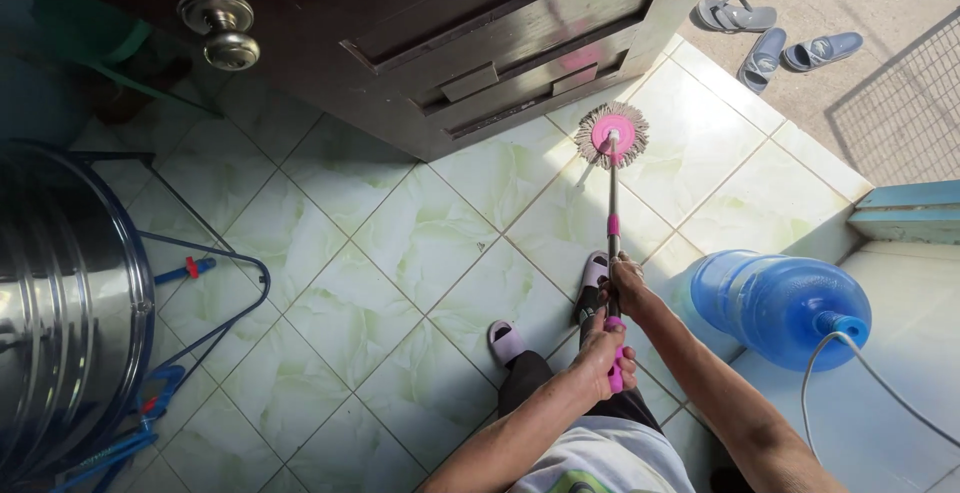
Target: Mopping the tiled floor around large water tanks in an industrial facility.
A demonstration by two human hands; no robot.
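Head view: two hands, left hand (603,356) and right hand (625,281), grip one mop (612,215).

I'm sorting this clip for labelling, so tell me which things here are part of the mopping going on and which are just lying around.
In use:
- pink-handled spin mop with round pink head and grey fringe
- left hand and right hand, both gripping the handle
- pale green tiled floor

Lying about:
- large blue water bottle
- grey-blue sandals
- steel drum in blue frame
- dark wooden door

Dark wooden door (430,43), blue water jug (775,303), steel tank (60,303), sandals (770,23) outside
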